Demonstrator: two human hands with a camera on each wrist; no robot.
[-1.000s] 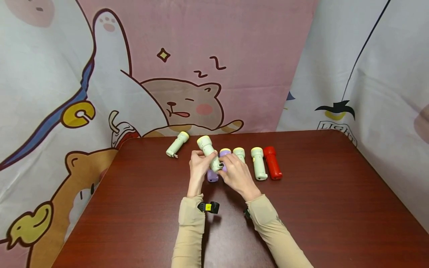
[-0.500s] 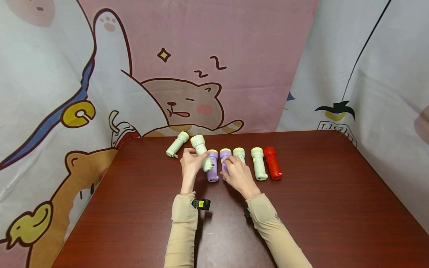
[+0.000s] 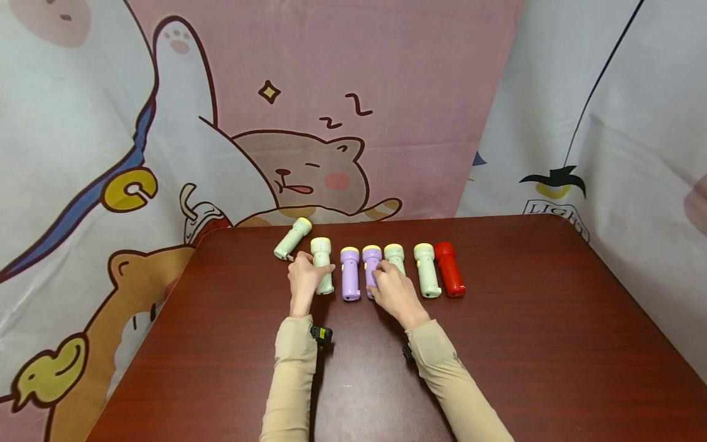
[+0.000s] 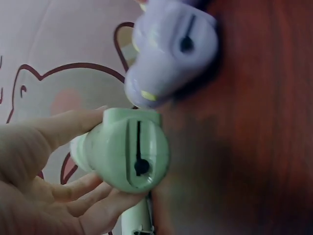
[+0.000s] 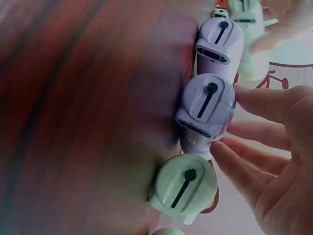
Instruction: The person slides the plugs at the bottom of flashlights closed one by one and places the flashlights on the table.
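My left hand grips a pale green flashlight at the left of the row. Thumb and fingers lie on opposite sides of its body, and its tail end faces the left wrist camera. Farther right, my right hand has thumb and fingertips around a purple flashlight; the right wrist view shows them at its sides. A second purple flashlight lies between the two hands. Partly hidden by the right hand is another pale green flashlight.
A pale green flashlight lies slanted at the back left. To the right of the hands are a pale green flashlight and a red flashlight, close together. All are on the brown table, before a printed cloth.
My left hand has carried the pale green flashlight left and down to the table, away from the right hand, uncovering the purple flashlight. The right hand has hardly moved.
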